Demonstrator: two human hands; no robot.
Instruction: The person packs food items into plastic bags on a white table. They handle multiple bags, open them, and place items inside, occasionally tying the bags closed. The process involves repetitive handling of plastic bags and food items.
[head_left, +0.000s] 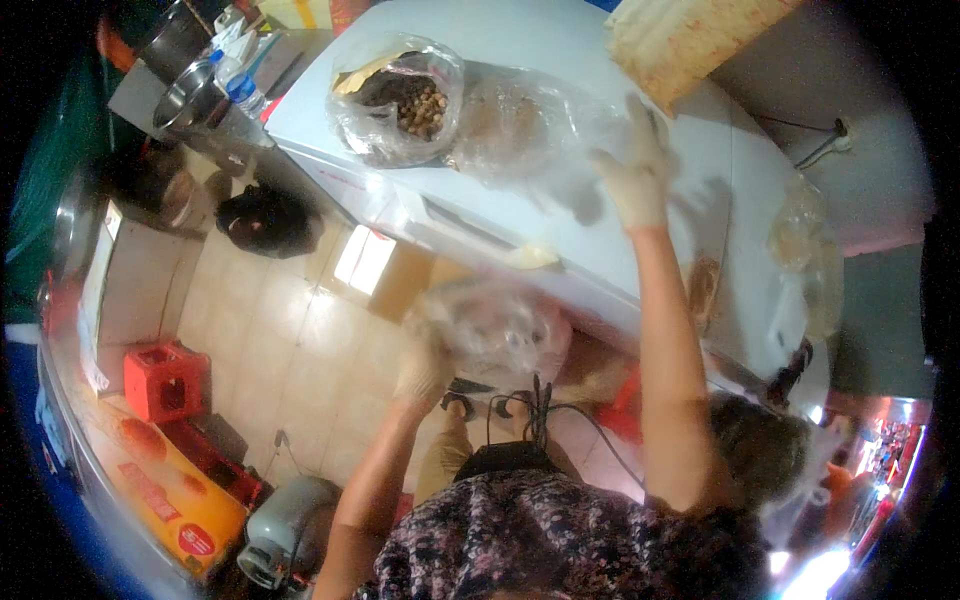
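Observation:
My left hand (424, 367), in a pale glove, grips the edge of a clear plastic bag (510, 326) in front of a white chest freezer (420, 202). Motion blurs the bag, and its contents are hard to make out. Over the freezer top, my right hand (637, 169), also gloved and blurred, has its fingers spread and holds nothing that I can see. Left of it lies a clear plastic bag with brownish contents (502, 124). Beside that sits an open plastic bag (360, 135) holding small brown lumps (424, 112).
A patterned pale cloth (690, 45) overhangs the freezer's far side. A water bottle (244, 90) stands beside a metal bowl (184, 94). On the tiled floor are a cardboard box (401, 281), a black bag (266, 221), a red plastic stool (166, 381) and a gas cylinder (289, 525).

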